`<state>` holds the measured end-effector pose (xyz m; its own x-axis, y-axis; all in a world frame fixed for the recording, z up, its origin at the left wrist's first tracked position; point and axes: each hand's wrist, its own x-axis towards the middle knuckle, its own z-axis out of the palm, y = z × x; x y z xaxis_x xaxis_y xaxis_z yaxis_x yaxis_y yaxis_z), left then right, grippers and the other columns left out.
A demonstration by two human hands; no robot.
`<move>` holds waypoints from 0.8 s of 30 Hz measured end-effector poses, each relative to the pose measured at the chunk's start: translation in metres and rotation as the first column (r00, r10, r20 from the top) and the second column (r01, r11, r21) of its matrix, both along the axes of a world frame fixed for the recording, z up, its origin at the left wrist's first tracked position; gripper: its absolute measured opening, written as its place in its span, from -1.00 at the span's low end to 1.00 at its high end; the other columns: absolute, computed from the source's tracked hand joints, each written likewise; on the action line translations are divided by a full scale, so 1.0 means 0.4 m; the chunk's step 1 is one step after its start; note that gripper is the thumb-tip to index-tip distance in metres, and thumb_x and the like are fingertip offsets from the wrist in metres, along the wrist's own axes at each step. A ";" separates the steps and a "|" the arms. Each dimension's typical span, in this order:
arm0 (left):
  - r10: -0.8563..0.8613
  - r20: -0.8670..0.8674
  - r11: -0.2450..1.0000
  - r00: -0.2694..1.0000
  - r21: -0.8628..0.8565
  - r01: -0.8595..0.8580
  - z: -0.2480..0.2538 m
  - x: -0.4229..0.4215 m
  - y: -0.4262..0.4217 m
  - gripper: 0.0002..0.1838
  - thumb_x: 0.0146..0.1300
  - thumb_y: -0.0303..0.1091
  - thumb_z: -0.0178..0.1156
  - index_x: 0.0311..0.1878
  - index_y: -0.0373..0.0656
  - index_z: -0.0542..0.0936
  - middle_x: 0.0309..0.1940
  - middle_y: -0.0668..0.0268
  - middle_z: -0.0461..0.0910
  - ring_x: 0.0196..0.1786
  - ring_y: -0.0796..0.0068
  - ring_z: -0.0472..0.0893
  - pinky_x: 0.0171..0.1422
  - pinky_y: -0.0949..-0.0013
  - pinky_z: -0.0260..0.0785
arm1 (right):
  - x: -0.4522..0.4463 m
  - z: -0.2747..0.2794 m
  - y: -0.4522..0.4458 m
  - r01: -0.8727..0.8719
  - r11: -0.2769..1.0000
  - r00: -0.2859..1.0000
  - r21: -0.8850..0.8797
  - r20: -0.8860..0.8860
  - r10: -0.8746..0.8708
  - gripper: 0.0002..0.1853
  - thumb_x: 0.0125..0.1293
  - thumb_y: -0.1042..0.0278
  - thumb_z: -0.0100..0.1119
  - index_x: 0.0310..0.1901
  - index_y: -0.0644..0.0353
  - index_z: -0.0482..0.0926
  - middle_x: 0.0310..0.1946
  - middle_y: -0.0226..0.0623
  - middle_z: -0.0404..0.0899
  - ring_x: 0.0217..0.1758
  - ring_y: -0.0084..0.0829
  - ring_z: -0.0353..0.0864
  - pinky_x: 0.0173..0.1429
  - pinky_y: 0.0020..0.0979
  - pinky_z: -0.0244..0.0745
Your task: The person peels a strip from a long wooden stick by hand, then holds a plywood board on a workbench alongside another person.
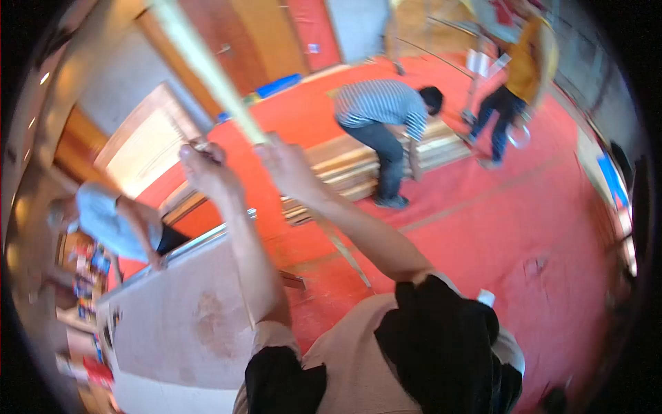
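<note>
Pale yellow-green was the long strip [209, 69] that I had with me, raised in front of my chest and sloping up toward the door side, above the red floor [552, 310]. My right hand [283, 162] was closed on it, with fingers and thumb pinching its edge. My left hand [214, 179] was raised beside it, with the fingers curled almost shut; something small seemed to be between the fingertips, but I could not tell what. Behind my right wrist a narrow pale length ran down toward the floor, maybe the lower part of the same strip. I judged it light and rather thin, so it would probably bend or swing at the far end if I held only one place. Two hands set well apart would keep it steadier, and the flat sides looked better for holding than the edges, which could be rough. Near my left arm was the big grey-brown table [165, 345], and a person in a grey shirt [107, 217] was touching its edge. Farther ahead, a person in a striped shirt [379, 100] bent over the stacked boards [441, 148]. About writing, a small light label [314, 48] was on the red panel, but its letters were too blurred to read, and I could make out no brand.
</note>
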<state>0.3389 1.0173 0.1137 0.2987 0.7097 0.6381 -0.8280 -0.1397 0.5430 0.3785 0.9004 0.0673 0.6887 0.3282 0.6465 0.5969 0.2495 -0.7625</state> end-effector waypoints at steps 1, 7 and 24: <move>0.099 -0.136 0.985 0.986 0.152 -0.078 0.009 -0.005 -0.027 -0.69 0.48 -0.06 -0.02 -0.23 -0.13 0.43 -0.38 0.36 0.48 -0.43 0.67 0.41 -0.42 0.57 0.23 | 0.002 -0.011 0.008 -0.001 0.999 0.999 0.035 0.045 -0.001 -0.73 0.48 0.17 -0.04 -0.17 0.25 0.38 -0.66 -0.10 0.42 -0.59 -0.16 0.52 -0.47 -0.19 0.35; 0.474 -0.230 0.685 0.850 0.703 -0.192 0.033 -0.019 -0.052 -0.67 0.50 -0.18 -0.05 -0.28 -0.26 0.47 -0.50 0.30 0.44 -0.46 0.52 0.35 -0.40 0.39 0.21 | -0.032 -0.004 -0.014 -0.078 0.993 0.993 0.093 0.091 0.069 -0.72 0.47 0.20 -0.02 -0.19 0.30 0.33 -0.63 0.05 0.43 -0.51 0.11 0.53 -0.48 -0.11 0.32; 0.598 0.014 0.418 0.801 0.847 -0.327 0.001 -0.030 -0.024 -0.61 0.48 -0.24 -0.03 -0.45 -0.26 0.51 -0.71 0.30 0.32 -0.64 0.59 0.30 -0.55 0.39 0.13 | -0.024 0.008 -0.038 -0.065 0.986 0.993 0.151 0.110 0.048 -0.62 0.48 0.08 -0.05 -0.26 0.30 0.31 -0.67 0.00 0.39 -0.60 0.03 0.48 -0.53 -0.19 0.29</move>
